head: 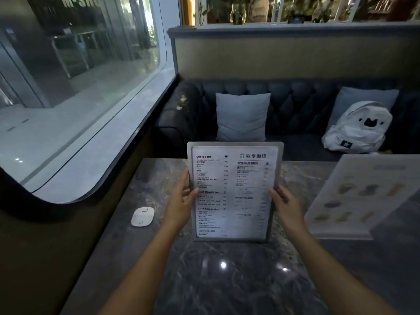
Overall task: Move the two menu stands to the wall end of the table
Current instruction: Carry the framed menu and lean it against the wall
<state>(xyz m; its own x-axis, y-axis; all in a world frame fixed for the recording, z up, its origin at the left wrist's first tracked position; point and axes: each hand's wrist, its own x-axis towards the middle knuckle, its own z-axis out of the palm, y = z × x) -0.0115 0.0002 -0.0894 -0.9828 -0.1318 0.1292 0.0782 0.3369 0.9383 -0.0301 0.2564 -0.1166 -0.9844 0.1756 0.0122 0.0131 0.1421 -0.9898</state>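
Observation:
A clear acrylic menu stand with a black-and-white drinks list (pixel 234 192) is upright over the middle of the dark marble table (pixel 227 280). My left hand (pixel 181 201) grips its left edge and my right hand (pixel 286 205) grips its right edge. Whether its base touches the table I cannot tell. A second menu stand (pixel 361 196), with pictures of drinks and food, stands tilted on the table to the right, apart from both hands.
A small white rounded device (pixel 142 216) lies on the table near its left edge, beside the wall and window ledge (pixel 95 155). Behind the table is a dark sofa with a grey cushion (pixel 242 117) and a white backpack (pixel 359 130).

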